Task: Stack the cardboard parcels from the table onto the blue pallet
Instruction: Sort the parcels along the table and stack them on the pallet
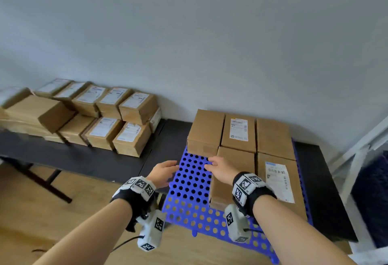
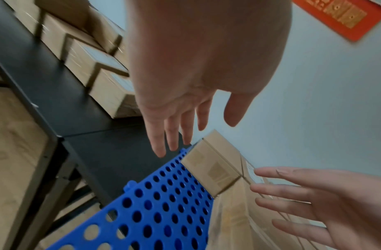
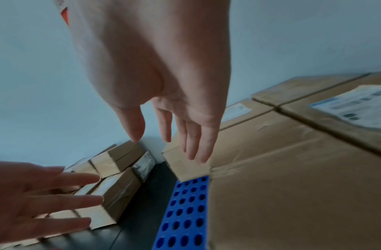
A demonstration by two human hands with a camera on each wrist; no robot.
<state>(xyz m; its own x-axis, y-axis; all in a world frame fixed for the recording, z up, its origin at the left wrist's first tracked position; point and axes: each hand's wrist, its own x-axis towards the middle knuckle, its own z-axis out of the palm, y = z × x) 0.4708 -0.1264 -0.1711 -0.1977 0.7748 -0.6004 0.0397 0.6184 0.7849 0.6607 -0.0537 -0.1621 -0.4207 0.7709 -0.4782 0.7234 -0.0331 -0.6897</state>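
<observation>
The blue perforated pallet (image 1: pixel 190 183) lies on a black table, its near end hanging over the edge. Several cardboard parcels (image 1: pixel 239 132) stand on its far and right parts; the left front strip is bare. More parcels (image 1: pixel 117 117) are stacked on the black table (image 1: pixel 88 159) at left. My left hand (image 1: pixel 164 172) hovers open at the pallet's left edge, fingers straight, holding nothing. My right hand (image 1: pixel 218 169) hovers open over the bare strip beside the front-middle parcel (image 1: pixel 235 159). The left wrist view shows the left hand (image 2: pixel 174 135) empty, the right wrist view the right hand (image 3: pixel 185 143) empty.
A grey wall rises right behind both tables. A white frame (image 1: pixel 357 159) stands at the right. Wooden floor (image 1: pixel 52 212) shows below the tables at left.
</observation>
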